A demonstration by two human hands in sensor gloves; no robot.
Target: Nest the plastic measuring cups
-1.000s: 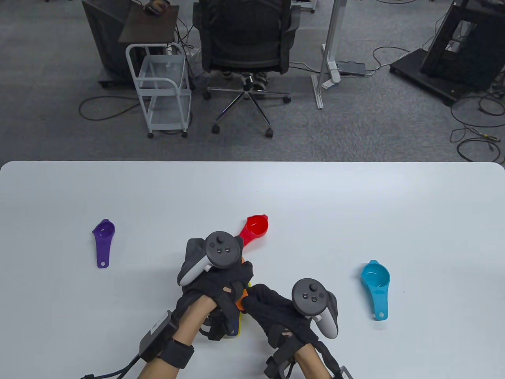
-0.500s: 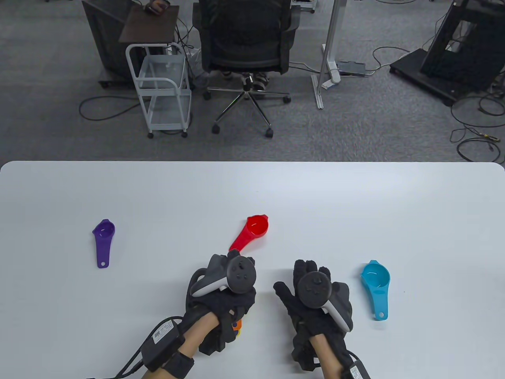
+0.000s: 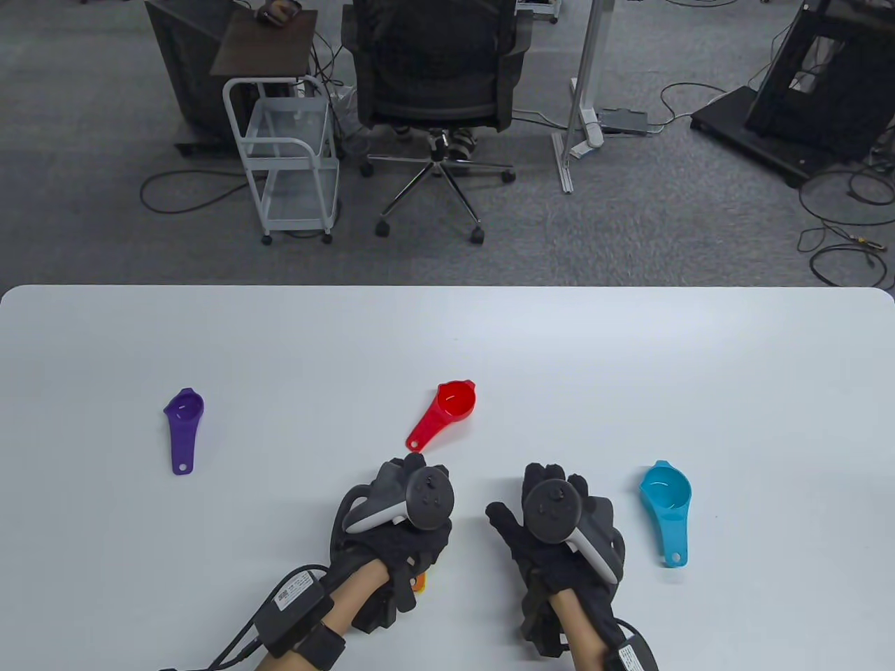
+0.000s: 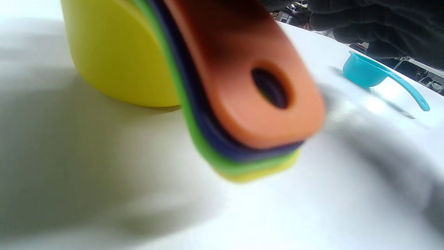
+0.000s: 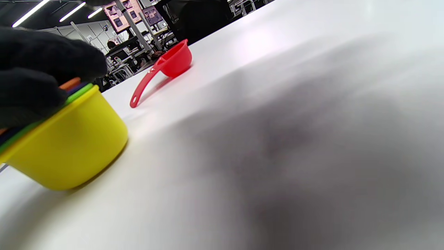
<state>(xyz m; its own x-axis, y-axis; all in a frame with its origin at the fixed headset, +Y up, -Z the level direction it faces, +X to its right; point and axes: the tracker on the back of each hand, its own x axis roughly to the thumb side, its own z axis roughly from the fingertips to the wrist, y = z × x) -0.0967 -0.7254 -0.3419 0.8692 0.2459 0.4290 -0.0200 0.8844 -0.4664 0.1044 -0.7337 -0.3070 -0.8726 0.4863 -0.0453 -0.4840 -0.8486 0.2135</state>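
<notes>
My left hand [image 3: 404,537] lies over a nested stack of cups and grips it. Only the stack's orange handle tip [image 3: 420,583] shows in the table view. The left wrist view shows the stacked yellow, green, dark blue and orange handles [image 4: 242,104] and the yellow outer cup [image 4: 114,52]. The right wrist view shows the yellow cup [image 5: 69,146] under my left glove [image 5: 34,69]. My right hand [image 3: 526,493] is spread flat and empty to the right of the stack. A red cup [image 3: 454,402], a blue cup [image 3: 666,489] and a purple cup [image 3: 185,409] lie loose.
The white table [image 3: 447,335] ends at its far edge before a grey floor with an office chair [image 3: 433,84] and a white cart [image 3: 290,154]. The blue cup also shows in the left wrist view [image 4: 364,71], the red cup in the right wrist view [image 5: 173,59].
My left hand has drawn the stack toward the table's near edge, off the red cup's handle. My right hand has left the stack, moved right and spread flat.
</notes>
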